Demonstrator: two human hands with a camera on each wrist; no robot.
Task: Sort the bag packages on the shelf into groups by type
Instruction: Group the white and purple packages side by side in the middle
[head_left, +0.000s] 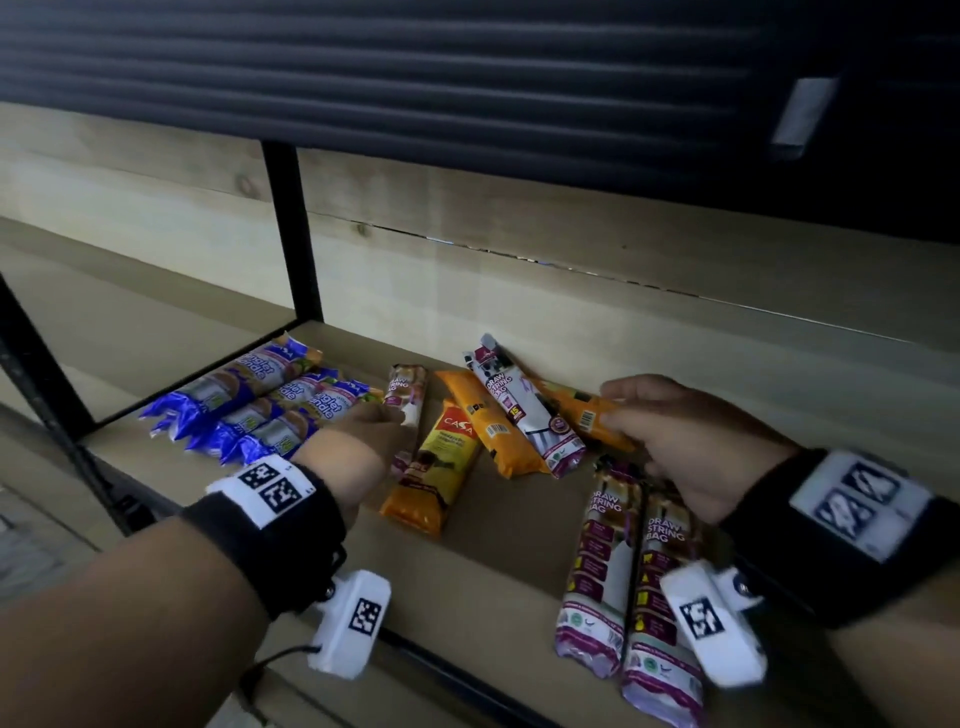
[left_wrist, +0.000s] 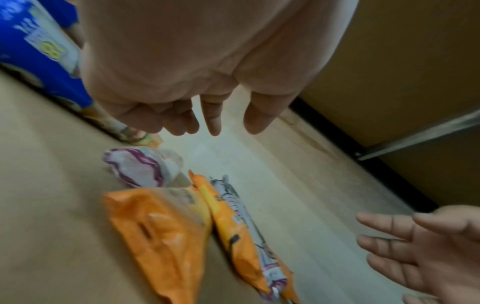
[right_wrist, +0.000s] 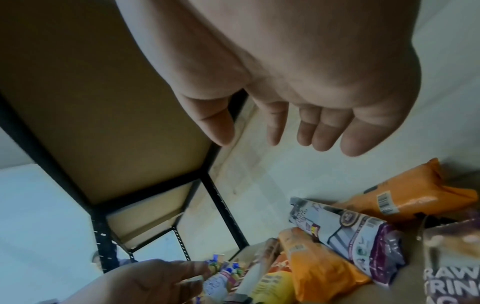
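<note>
Shelf: a pale wooden shelf board (head_left: 498, 551) with a black metal frame fills the middle of the head view.
Blue packages: four blue bag packages (head_left: 260, 410) lie side by side at centre left, touching one another.
Orange packages: an orange and yellow package (head_left: 434, 467) lies at the centre; a second orange package (head_left: 491, 423) lies just to its right; a third orange package (head_left: 587, 415) sits right of centre.
Grey drawstring package: a grey and purple drawstring package (head_left: 524, 410) lies across the second and third orange ones.
Purple drawstring pair: two purple drawstring packages (head_left: 634, 577) lie side by side at lower right.
Lone drawstring package: one more purple drawstring package (head_left: 408, 400) lies just right of the blue group.
Left hand: the left hand (head_left: 353, 447) hovers over the lone drawstring package, fingers relaxed and spread in its wrist view, holding nothing.
Right hand: the right hand (head_left: 691, 441) hovers over the third orange package, fingers extended in its wrist view, holding nothing.
</note>
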